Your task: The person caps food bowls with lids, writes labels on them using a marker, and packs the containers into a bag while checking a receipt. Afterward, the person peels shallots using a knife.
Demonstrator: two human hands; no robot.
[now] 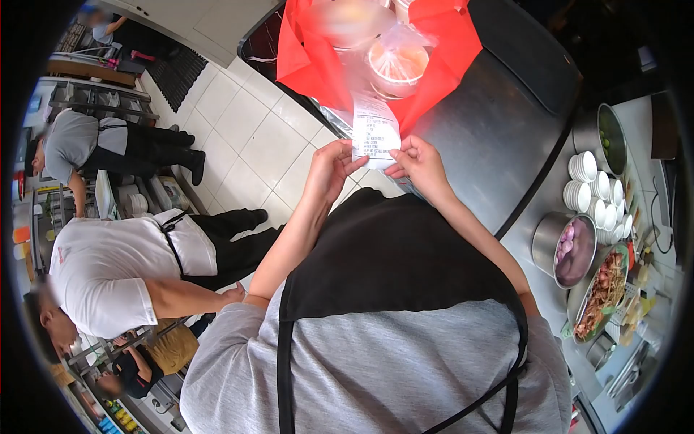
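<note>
A printed white receipt [376,130] is stretched between my two hands, in front of a red bag. My left hand [335,165] pinches its left edge, and my right hand [419,165] pinches its lower right edge. Behind the receipt, the open red bag [441,54] stands on the dark metal counter. Inside it are round tubs, one of them a container with orange contents [396,66] under clear plastic. Another tub beside it is blurred.
The steel counter [477,137] runs to the right, with stacked white cups [583,168], a pot of purple onions [565,249] and a tray of shallots [601,296]. Co-workers in a white shirt [108,271] and a grey shirt [72,141] stand left on the tiled floor [249,137].
</note>
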